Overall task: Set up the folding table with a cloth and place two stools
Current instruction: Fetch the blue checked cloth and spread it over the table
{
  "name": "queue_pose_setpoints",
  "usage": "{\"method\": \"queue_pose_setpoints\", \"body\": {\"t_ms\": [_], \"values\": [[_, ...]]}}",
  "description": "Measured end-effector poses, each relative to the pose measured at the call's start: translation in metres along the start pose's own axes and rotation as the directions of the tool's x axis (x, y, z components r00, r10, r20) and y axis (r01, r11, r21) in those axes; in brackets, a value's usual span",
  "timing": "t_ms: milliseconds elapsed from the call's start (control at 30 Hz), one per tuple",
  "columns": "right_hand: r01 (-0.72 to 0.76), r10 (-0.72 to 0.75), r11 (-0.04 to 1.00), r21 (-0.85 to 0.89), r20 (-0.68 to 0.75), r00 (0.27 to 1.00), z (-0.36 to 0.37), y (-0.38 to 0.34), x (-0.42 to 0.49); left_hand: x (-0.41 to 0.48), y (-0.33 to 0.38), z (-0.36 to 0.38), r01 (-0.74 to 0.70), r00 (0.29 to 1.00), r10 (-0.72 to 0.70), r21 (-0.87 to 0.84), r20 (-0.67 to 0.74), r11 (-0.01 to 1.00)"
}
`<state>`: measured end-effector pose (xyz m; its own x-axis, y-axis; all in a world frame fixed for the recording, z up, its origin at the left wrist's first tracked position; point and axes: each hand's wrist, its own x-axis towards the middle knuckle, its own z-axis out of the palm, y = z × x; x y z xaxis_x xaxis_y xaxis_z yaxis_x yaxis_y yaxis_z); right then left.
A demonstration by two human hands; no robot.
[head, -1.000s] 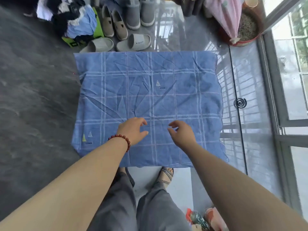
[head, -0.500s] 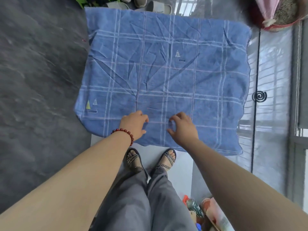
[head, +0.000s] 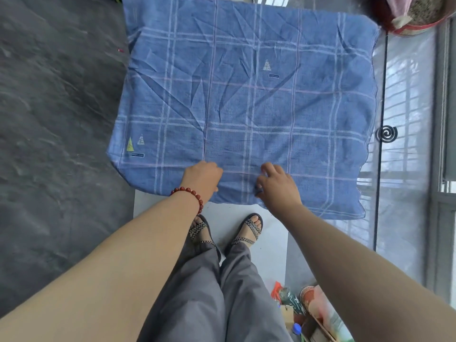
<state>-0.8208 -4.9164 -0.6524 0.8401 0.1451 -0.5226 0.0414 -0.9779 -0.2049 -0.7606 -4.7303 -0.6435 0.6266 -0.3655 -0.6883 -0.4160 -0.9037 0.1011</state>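
A: Biggest first?

B: Dark grey floor [head: 49, 144], all down the left.

A: And the cloth?

B: Blue checked cloth [head: 246, 99], creased, spread across the middle and far part. Draped over a top wholly hidden beneath, near edge hanging just beyond the feet.

A: Next down?

B: Grey trousers [head: 222, 304], near and centre.

A: Hands?

B: Both at the cloth's near edge, close together. Left hand [head: 202, 177] knuckles up, fingers tucked under, gripping the fabric. Right hand [head: 278, 187] just to its right, fingers curled, pinching a small fold.

A: Smaller still?

B: Strappy sandals [head: 246, 229] on a pale strip of floor. Red-rimmed pot [head: 417, 28] at far right. Black spiral coil [head: 386, 135] right of the cloth, apart from it. Red bead bracelet [head: 190, 193] round the left wrist.
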Motion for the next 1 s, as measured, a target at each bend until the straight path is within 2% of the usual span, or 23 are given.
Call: {"method": "queue_pose_setpoints", "body": {"t_ms": [100, 200, 433, 600, 700, 1000], "values": [[0.007, -0.007, 0.999, 0.043, -0.006, 1.0, 0.003, 0.001, -0.004, 0.0, 0.001, 0.002, 0.0, 1.0, 0.0, 0.058, 0.01, 0.998], [-0.01, 0.008, 0.994, 0.112, 0.014, 1.0, 0.001, 0.002, -0.005, -0.001, 0.001, 0.0, 0.007, 0.999, -0.008, 0.036, 0.036, 0.999], [-0.082, 0.057, 0.983, 0.163, 0.148, 0.987, 0.005, 0.001, -0.02, -0.011, 0.012, 0.007, 0.008, 0.987, -0.013, 0.034, 0.16, 0.999], [-0.106, 0.075, 0.976, 0.189, 0.163, 0.984, 0.012, 0.004, -0.029, -0.022, 0.015, 0.019, -0.026, 0.997, 0.022, 0.055, 0.068, 0.998], [-0.088, 0.055, 0.977, 0.193, 0.171, 0.984, 0.012, 0.007, -0.033, -0.024, 0.011, 0.022, -0.031, 0.999, 0.03, 0.01, 0.042, 0.999], [-0.152, 0.141, 0.935, 0.322, 0.057, 0.988, -0.001, 0.012, -0.031, -0.019, 0.018, 0.0, -0.001, 1.0, 0.001, -0.116, 0.001, 0.993]]}}
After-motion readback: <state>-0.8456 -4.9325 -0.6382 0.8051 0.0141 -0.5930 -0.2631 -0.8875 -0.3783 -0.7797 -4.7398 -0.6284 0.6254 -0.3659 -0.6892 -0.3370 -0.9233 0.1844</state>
